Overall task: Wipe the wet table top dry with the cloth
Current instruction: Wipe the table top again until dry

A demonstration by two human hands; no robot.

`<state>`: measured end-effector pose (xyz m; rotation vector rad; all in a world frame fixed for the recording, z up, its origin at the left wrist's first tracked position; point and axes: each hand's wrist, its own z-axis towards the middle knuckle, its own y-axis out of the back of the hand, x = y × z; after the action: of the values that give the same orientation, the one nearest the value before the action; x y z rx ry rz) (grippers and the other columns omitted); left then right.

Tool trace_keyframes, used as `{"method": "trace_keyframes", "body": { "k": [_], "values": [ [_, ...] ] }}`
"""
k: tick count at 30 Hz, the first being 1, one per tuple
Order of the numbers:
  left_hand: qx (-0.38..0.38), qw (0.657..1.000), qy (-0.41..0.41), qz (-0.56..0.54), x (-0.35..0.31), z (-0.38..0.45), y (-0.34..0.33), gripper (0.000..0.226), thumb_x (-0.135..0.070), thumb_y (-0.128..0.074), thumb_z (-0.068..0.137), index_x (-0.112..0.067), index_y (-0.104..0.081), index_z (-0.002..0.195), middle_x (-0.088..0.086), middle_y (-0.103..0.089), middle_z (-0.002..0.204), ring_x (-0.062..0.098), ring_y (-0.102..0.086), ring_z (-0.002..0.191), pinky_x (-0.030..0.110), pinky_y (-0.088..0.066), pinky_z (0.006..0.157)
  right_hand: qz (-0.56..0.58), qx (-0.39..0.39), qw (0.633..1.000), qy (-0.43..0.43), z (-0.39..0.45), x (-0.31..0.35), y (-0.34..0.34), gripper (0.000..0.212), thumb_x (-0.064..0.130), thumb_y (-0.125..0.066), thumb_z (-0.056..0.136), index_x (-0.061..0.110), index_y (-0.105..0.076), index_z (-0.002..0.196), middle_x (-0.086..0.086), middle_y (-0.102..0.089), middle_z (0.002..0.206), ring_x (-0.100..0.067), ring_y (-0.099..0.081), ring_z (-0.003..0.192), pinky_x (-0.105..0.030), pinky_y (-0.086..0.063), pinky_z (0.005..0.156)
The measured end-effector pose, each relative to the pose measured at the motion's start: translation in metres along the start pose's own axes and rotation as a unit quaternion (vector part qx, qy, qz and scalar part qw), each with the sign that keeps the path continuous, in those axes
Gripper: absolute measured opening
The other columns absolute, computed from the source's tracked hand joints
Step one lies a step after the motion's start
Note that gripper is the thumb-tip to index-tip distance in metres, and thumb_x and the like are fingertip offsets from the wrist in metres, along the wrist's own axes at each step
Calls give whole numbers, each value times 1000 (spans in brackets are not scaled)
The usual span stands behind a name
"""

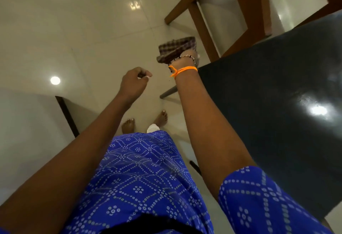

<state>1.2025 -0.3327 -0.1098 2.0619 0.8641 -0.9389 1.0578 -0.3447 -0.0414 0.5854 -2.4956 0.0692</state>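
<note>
Right grip (187,54) holds the checked cloth (175,47) bunched, the counter (262,104) corner just beside it, presumably staged for wiping. Left grip (134,80) hangs loosely curled, empty, clear.

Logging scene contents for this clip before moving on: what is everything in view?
checked brown-and-white cloth: one, bunched, past the table's corner
dark glossy table top: one, black, right side
brown wooden furniture frame: one, top right
glossy tiled floor: white, left and centre
orange wrist thread: one, right wrist
blue dotted-pattern garment: one, bottom
bare feet: two, on the floor
left hand: one, centre, loosely curled, holding nothing
right hand: one, grips the cloth
</note>
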Motion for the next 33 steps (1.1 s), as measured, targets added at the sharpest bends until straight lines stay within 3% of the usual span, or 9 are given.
{"method": "trace_keyframes", "body": {
  "k": [3, 6, 11, 14, 16, 21, 27, 30, 33],
  "values": [
    [-16, 1000, 18, -18, 3, -1, 5, 15, -10, -50, 88, -16, -64, 88, -5, -58, 85, 14, -53, 82, 25, -39, 77, -81, 46, 982, 162, 3, 11, -7, 50, 34, -31, 104, 0, -39, 139, -20, -45, 143, -34, -45, 130, -41, -37, 110],
    [-12, 999, 20, -32, -2, 0, 3, 15, -10, -50, 88, -14, -65, 91, -2, -58, 87, 16, -53, 84, 27, -41, 80, -292, 79, 895, 328, 6, 29, 10, 44, 31, -37, 102, 0, -47, 132, -15, -55, 131, -24, -52, 118, -22, -37, 93],
    [26, 999, 27, -38, -21, 6, -11, 14, -14, -50, 90, -14, -64, 95, 1, -60, 99, 16, -54, 90, 29, -42, 84, -800, 12, 441, 407, 15, 48, 62, 49, 34, -49, 94, 16, -40, 138, -17, -43, 138, -38, -40, 125, -45, -34, 102],
    [77, 995, 48, -28, -26, 9, -22, 13, -15, -49, 91, -14, -61, 97, 4, -62, 110, 19, -55, 96, 35, -44, 91, -858, 30, 363, 362, 22, 1, 119, 68, 37, -50, 92, 27, -18, 151, -16, -21, 154, -44, -22, 137, -52, -29, 106],
    [105, 992, 62, -14, -26, 10, -29, 15, -18, -49, 91, -11, -59, 100, 8, -61, 114, 25, -57, 100, 39, -44, 94, -858, 6, 337, 389, 24, -34, 165, 81, 41, -51, 91, 30, 1, 153, -13, -1, 161, -45, -9, 145, -55, -29, 107],
    [136, 987, 87, 15, -28, 13, -43, 27, -24, -47, 93, -6, -57, 111, 11, -60, 114, 26, -56, 104, 39, -43, 93, -792, -43, 367, 486, 40, -55, 188, 86, 30, -74, 74, 27, -26, 146, -16, -35, 153, -46, -36, 136, -61, -41, 95],
    [123, 989, 84, -15, -39, 20, -62, 17, -19, -45, 93, -16, -59, 102, 0, -60, 106, 16, -55, 92, 27, -42, 80, -760, -10, 396, 516, 66, -30, 126, 78, 26, -61, 79, 25, -28, 150, -13, -31, 155, -41, -24, 143, -59, -22, 110],
    [115, 989, 89, -11, -47, 21, -76, 17, -14, -43, 93, -17, -59, 99, 3, -61, 102, 19, -56, 92, 30, -44, 79, -765, 43, 399, 503, 83, -3, 97, 64, 42, -54, 80, 23, -43, 140, -11, -55, 131, -34, -46, 128, -49, -27, 107],
    [126, 988, 89, -13, -55, 21, -87, 17, -10, -44, 92, -15, -58, 99, 6, -60, 105, 21, -56, 95, 31, -45, 79, -736, 71, 412, 532, 100, 27, 95, 49, 55, -43, 82, 19, -66, 104, -8, -70, 92, -31, -62, 89, -34, -37, 76]
  ]
}}
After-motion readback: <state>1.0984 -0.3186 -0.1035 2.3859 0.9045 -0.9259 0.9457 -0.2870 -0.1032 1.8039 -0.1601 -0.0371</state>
